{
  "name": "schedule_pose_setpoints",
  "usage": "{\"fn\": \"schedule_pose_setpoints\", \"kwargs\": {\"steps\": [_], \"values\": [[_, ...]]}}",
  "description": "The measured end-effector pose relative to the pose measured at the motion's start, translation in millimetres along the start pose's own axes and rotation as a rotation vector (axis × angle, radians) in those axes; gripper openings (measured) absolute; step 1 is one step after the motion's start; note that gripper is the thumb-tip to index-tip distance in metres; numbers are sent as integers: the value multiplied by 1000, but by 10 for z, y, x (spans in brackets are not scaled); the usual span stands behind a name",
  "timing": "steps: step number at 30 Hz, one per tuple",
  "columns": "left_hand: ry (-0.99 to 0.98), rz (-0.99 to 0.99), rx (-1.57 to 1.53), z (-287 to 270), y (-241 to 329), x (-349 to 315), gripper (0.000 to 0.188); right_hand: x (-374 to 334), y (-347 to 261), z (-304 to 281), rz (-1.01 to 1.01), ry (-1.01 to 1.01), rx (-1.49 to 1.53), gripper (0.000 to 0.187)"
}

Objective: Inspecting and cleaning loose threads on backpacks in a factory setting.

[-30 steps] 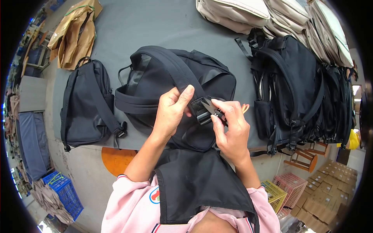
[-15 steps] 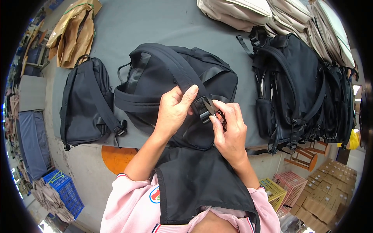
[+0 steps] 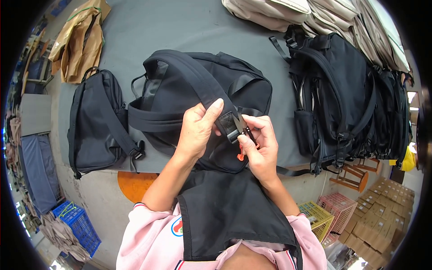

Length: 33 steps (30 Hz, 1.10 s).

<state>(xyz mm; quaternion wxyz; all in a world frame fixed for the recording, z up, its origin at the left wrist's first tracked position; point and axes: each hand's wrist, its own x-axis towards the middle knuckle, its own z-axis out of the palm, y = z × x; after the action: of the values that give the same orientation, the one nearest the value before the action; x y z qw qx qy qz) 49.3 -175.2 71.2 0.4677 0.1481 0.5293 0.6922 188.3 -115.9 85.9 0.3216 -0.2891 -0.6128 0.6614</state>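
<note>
A black backpack (image 3: 189,85) lies on the grey table before me, its padded shoulder strap (image 3: 198,81) looped up toward me. My left hand (image 3: 198,128) grips the lower end of that strap, thumb on top, beside the black buckle (image 3: 233,136). In my right hand (image 3: 260,146) is a small pair of thread snips (image 3: 245,130) with dark blades and an orange part hanging below. The blades point away from me, close against the strap's edge by the buckle. Whether they touch a thread is too small to tell.
A smaller black bag (image 3: 96,121) lies at the left, a brown paper bag (image 3: 81,42) behind it. Several black backpacks (image 3: 337,94) stand at the right, beige bags (image 3: 270,11) beyond. Below the table are an orange stool (image 3: 135,185), crates (image 3: 81,227) and cartons (image 3: 382,211).
The snips have turned in my right hand, so the orange part now shows. Both hands and the strap end have shifted slightly left in the picture; the left hand keeps its grip.
</note>
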Motion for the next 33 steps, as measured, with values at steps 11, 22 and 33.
{"fn": "schedule_pose_setpoints", "kwargs": {"steps": [11,22,33], "values": [[25,57,63,16,-34,-5,24,31,-146,-72,-219,-38,-629,35],[56,97,84,87,-82,-38,22,-67,85,-40,-163,65,-443,34],[-16,-12,-43,85,-100,-25,22,-113,-5,-88,-252,68,-573,37]]}}
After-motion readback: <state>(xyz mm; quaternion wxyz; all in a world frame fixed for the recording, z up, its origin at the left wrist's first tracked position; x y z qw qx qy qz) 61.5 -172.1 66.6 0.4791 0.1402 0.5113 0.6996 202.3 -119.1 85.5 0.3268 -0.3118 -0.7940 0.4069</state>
